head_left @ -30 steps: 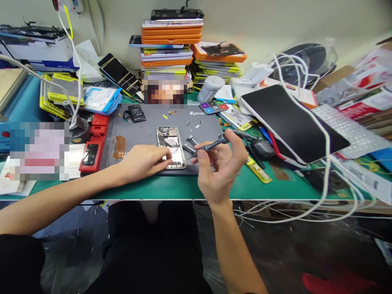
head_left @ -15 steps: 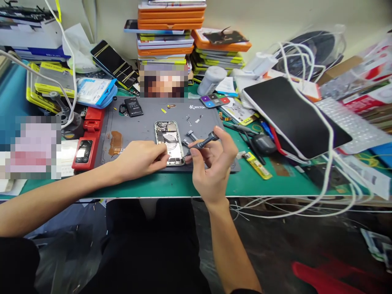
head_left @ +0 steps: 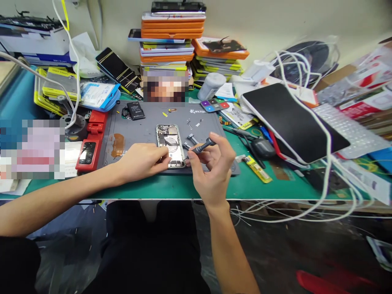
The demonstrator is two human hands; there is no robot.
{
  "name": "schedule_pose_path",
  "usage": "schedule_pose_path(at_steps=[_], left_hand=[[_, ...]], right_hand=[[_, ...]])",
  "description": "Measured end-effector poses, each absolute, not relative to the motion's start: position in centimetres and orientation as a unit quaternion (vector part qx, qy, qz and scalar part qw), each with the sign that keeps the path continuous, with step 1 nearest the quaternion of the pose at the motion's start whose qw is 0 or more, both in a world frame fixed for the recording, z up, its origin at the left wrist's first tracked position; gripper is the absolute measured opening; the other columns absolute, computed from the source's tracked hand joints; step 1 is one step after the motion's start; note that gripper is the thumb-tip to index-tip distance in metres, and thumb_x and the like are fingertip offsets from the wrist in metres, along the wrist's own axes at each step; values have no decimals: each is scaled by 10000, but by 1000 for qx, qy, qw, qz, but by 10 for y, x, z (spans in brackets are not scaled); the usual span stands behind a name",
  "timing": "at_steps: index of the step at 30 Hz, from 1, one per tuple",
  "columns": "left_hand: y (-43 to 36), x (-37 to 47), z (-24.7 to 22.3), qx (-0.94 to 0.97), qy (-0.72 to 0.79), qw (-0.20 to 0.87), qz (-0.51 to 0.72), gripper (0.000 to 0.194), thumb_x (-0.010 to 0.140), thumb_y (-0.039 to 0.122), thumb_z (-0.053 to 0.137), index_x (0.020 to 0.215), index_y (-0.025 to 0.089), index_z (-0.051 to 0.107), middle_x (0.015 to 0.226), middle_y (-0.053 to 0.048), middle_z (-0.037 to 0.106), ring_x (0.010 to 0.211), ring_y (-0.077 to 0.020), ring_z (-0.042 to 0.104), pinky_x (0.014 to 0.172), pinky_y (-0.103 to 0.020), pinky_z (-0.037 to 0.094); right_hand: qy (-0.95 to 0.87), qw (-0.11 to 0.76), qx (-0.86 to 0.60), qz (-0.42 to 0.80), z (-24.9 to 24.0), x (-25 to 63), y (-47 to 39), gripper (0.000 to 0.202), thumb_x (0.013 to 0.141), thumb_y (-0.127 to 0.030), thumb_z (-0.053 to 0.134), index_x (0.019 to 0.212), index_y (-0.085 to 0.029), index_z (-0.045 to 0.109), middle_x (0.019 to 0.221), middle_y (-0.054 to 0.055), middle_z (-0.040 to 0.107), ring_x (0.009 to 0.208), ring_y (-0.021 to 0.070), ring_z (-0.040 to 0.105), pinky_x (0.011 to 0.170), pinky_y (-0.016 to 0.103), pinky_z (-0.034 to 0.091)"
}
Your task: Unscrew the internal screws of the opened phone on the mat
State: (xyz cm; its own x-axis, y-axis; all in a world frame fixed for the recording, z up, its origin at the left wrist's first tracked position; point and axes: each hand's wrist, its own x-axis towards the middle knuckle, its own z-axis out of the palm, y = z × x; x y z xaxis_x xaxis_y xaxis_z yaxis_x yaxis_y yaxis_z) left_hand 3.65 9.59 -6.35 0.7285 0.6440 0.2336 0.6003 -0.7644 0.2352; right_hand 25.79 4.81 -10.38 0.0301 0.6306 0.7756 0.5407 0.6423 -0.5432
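An opened phone [head_left: 173, 139], its inner parts bare, lies on a grey work mat [head_left: 143, 136]. My left hand [head_left: 147, 158] rests over its lower left edge, fingers curled in and closed; what they pinch, if anything, is hidden. Between thumb and fingers of my right hand [head_left: 214, 167] is a dark screwdriver [head_left: 203, 147], slanting down toward the phone's lower right edge. Whether its tip touches the phone I cannot tell. Two more screwdrivers [head_left: 191, 138] lie just beyond that hand. A black phone battery [head_left: 135, 110] is at the mat's upper left.
Along the left of the mat stands a red tool [head_left: 87, 154] with a dark panel. A tablet-like black slab [head_left: 294, 120] and white cables [head_left: 329, 159] cover the right side. Stacked orange boxes [head_left: 172, 30] rise at the back. A yellow packet [head_left: 258, 169] lies right of my right hand.
The view has tipped up a little, so the bench sits slightly lower. My right index finger and the screwdriver's top end have dropped a little; my left hand stays at the phone.
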Motion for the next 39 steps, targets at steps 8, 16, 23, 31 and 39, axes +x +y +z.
schedule_pose_path(at_steps=[8,16,23,31,39], left_hand=[[95,37,-63,927,337,74,146,288,1115,354,492,931,187,638,782,-28,687,720,-182,642,644,-324,347],[97,35,-64,916,340,129,167,232,1136,386,567,1091,196,692,861,-6,746,779,-184,679,690,-299,367],[98,32,-66,908,323,166,207,158,1107,322,631,1106,188,714,934,2,755,783,-152,666,707,-280,404],[100,30,-69,912,291,165,236,219,1130,336,604,1131,193,771,1060,-29,734,895,-157,698,715,-272,418],[105,28,-70,902,267,217,262,222,1105,351,667,1103,208,838,1048,-42,751,899,-150,706,751,-261,455]], right_hand=[[-721,561,-407,19,-105,259,47,656,1064,-78,433,1663,-339,378,1378,123,702,1104,218,788,726,329,702],[-708,566,-422,11,-108,260,45,629,1095,-119,407,1685,-333,366,1478,151,670,1186,236,769,728,320,697],[-711,555,-430,-1,-108,259,46,628,1098,-149,418,1697,-315,330,1414,163,689,1047,216,768,715,334,685],[-690,612,-382,63,-103,256,47,726,1027,-84,641,1644,-364,381,1156,62,710,861,146,736,656,260,670],[-732,603,-273,157,-104,255,45,829,967,49,634,1626,-369,354,1275,81,679,1102,180,771,791,329,734]])
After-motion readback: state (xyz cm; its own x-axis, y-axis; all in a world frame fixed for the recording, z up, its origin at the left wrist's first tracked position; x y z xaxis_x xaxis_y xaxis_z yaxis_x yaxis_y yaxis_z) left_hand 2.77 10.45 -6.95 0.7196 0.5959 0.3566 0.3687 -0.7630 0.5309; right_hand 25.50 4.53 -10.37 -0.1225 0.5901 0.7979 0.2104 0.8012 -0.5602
